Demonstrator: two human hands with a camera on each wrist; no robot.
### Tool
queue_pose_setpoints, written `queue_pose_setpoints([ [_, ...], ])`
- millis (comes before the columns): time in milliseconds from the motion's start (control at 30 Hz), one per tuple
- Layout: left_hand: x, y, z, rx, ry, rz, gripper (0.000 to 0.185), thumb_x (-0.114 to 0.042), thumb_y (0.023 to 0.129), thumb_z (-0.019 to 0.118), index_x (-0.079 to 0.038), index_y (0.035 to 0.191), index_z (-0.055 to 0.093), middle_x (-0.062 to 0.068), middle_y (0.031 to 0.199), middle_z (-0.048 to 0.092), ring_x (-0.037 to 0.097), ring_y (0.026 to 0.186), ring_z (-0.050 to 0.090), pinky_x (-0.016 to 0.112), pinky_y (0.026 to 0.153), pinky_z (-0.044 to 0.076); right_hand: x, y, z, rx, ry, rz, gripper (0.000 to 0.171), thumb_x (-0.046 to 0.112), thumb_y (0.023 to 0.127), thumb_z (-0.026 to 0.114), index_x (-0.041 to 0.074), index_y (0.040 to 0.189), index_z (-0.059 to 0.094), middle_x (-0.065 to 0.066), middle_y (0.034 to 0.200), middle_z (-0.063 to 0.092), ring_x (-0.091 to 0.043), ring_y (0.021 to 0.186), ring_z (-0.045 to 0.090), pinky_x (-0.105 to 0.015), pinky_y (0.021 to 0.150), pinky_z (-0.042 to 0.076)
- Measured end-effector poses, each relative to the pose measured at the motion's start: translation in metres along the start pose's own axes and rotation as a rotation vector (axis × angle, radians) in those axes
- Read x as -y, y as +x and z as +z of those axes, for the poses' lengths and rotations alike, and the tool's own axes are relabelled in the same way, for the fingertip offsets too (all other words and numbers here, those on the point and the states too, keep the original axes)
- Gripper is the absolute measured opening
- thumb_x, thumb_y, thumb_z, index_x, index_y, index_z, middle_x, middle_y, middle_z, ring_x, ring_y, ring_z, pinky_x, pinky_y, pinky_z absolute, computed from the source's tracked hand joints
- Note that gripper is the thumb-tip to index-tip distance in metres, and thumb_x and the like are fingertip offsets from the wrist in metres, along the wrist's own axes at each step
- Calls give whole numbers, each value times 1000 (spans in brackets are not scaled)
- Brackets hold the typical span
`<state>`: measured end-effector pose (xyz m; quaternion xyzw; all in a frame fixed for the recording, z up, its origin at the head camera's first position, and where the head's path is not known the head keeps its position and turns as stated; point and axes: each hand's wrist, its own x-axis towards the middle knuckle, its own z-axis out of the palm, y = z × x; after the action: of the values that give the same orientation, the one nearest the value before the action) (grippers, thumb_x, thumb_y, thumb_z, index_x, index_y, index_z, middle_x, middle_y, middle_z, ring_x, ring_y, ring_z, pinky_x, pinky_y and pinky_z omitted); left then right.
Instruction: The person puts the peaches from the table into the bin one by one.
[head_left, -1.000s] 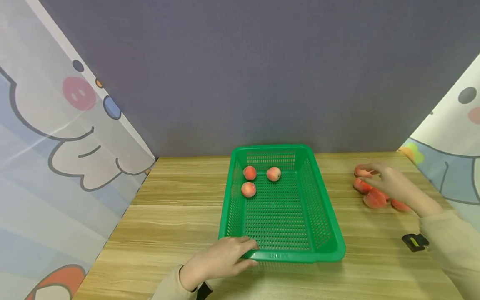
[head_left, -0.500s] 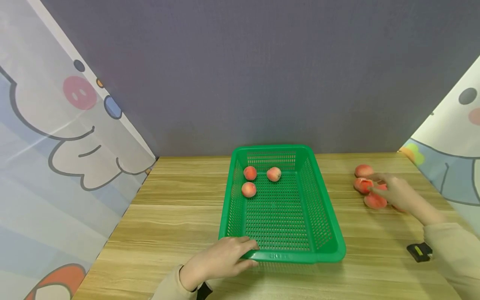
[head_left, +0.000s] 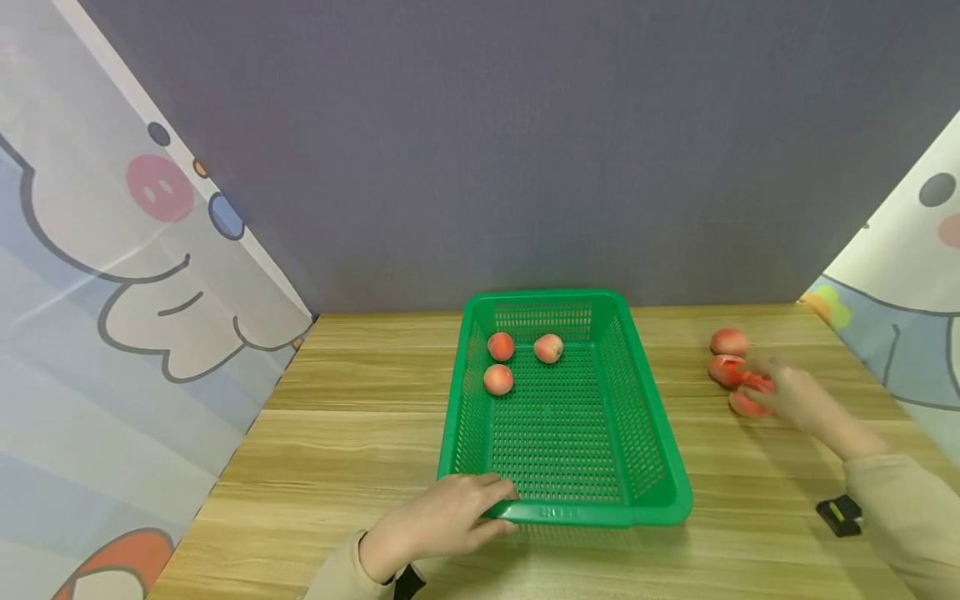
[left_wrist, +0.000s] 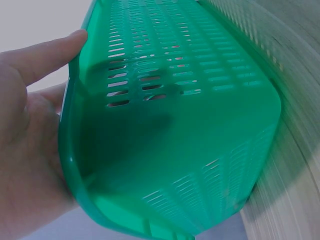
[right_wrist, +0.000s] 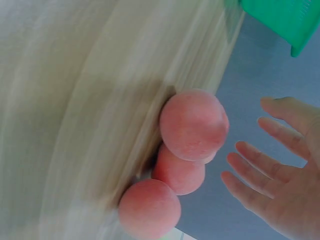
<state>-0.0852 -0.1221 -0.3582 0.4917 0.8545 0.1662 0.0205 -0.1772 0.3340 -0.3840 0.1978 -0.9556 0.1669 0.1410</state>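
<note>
A: Three peaches (head_left: pixel 514 359) lie at the basket's (head_left: pixel 645 433) far end; our left hand (head_left: pixel 438 523) grips its near rim.
B: Our right hand (head_left: pixel 798 398), fingers spread, reaches the table's (head_left: pixel 337 433) loose peaches (head_left: pixel 731 367), gripping none.

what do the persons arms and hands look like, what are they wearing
Both hands, the left hand and the right hand, are bare: no gloves or rings show. Each arm wears a cream long sleeve. A dark strap sits at the left wrist.
</note>
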Motion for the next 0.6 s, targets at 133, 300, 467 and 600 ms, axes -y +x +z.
queue_pose_setpoints([
  [133, 0, 0, 1, -4, -5, 2, 17, -26, 85, 59, -13, 94, 56, -9, 78, 53, -5, 65, 41, 8, 60, 36, -1, -3, 5, -24, -30, -25, 29, 7, 64, 72, -7, 84, 56, -17, 67, 49, -29, 54, 50, -38, 44, 41],
  [300, 0, 0, 1, -11, -7, 6, 17, -25, 84, 60, -12, 94, 56, -8, 78, 54, -5, 65, 41, 8, 59, 37, -2, -6, 9, -52, -55, -13, 33, 6, 60, 71, -5, 87, 56, -21, 68, 49, -33, 51, 51, -39, 37, 40],
  [467, 0, 0, 0, -14, -11, 11, 17, -25, 85, 60, -12, 94, 56, -7, 79, 55, -5, 64, 40, 7, 59, 36, -4, -6, 12, -38, -24, 50, 27, 13, 64, 69, -1, 86, 59, -19, 69, 52, -34, 56, 53, -38, 40, 40],
  [600, 0, 0, 1, -16, -11, 11, 17, -25, 85, 59, -12, 94, 56, -7, 78, 54, -5, 63, 39, 6, 58, 35, -6, -6, 12, 21, -3, 82, 23, 12, 70, 67, -1, 88, 58, -21, 75, 53, -38, 68, 53, -44, 54, 43],
])
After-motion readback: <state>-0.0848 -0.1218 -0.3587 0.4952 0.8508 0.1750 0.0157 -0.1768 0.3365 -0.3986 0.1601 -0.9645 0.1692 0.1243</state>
